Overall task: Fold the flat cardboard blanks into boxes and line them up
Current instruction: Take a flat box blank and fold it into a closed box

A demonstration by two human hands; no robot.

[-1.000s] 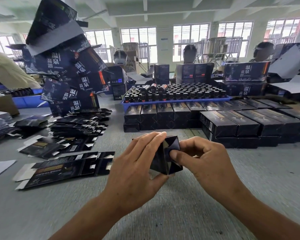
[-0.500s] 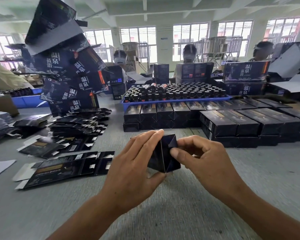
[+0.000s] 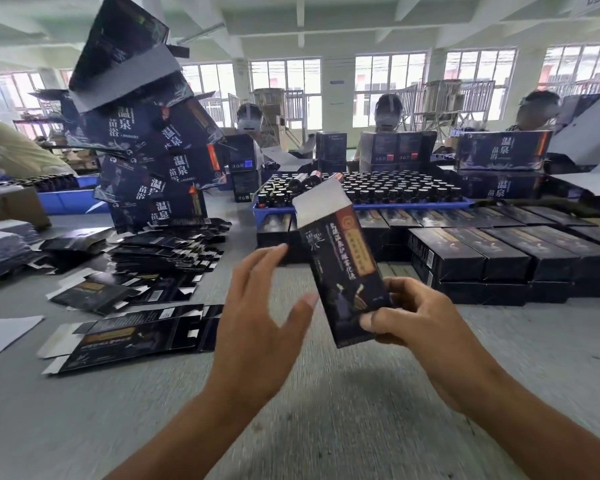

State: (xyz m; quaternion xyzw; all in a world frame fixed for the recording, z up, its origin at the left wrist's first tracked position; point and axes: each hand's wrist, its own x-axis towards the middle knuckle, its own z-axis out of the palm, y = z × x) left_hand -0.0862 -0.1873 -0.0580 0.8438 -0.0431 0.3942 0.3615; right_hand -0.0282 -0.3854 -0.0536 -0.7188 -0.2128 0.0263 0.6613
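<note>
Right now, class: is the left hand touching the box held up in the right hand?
Apart. The head view shows grey table between the open left hand and the box; only the right hand grips it.

The box point(image 3: 343, 268) at centre frame is printed card, dark and faintly glossy outside, with a matt pale-grey inner face on its raised flap. The flat blanks point(image 3: 125, 337) at lower left show the same sheen and bare pale edges. The table point(image 3: 326, 393) looks like matt grey, finely ribbed cloth. The tray point(image 3: 413, 205) at upper centre is smooth blue plastic.
</note>
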